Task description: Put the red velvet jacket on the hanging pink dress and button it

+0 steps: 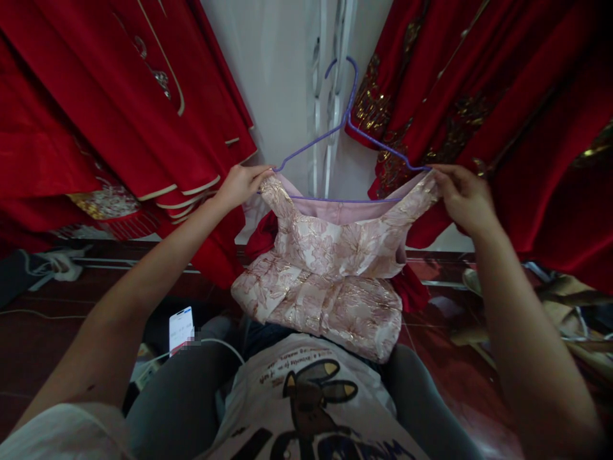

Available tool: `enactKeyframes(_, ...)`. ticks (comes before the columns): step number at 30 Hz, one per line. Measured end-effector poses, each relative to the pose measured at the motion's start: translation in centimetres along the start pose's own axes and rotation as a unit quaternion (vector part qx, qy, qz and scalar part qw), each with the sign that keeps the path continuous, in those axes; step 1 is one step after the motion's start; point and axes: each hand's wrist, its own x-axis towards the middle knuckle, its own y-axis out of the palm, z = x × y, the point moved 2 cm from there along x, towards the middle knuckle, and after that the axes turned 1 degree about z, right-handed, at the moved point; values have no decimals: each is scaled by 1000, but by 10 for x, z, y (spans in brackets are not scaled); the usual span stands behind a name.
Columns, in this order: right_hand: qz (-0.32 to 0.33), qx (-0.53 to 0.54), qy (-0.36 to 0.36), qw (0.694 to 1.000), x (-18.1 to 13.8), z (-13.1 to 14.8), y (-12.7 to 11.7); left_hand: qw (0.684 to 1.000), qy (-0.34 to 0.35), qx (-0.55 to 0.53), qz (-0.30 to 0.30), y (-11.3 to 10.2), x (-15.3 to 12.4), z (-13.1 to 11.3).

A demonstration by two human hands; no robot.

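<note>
A pink and gold floral dress [330,249] hangs on a purple hanger [311,142], held up in front of my lap. My left hand [245,184] pinches its left shoulder strap at that end of the hanger. On the other side, my right hand [463,195] grips the right strap near the hanger's tip. Its pink lining shows at the neckline, and the lower part folds down over my thighs. The hanger's hook points up, in front of a white door.
Red garments with gold trim [110,96] hang on the left, and red embroidered garments [479,108] on the right. A white cabinet door [268,70] stands behind. A lit phone [181,329] with a white cable lies by my left thigh. Tan items [565,313] lie on the floor at right.
</note>
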Motion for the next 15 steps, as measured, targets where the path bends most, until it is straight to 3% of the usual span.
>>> enactKeyframes(3, -25, -30, -27, 999, -10, 5, -5, 991, -33, 122, -32, 6, -9, 5)
enactKeyframes(6, -52, -20, -32, 998, -22, 3, -7, 974, -77, 213, -22, 14, -20, 13)
enactKeyframes(10, -58, 11, 32, 998, -43, -14, -6, 969, -77, 237, 8, 19, -41, 17)
enactKeyframes(12, -16, 0, 84, 996, -57, -25, -6, 967, -61, 240, 55, 19, -55, 14)
enactKeyframes(15, 87, -12, 121, 989, -77, -30, -9, 956, -6, 231, 179, 17, -77, 1)
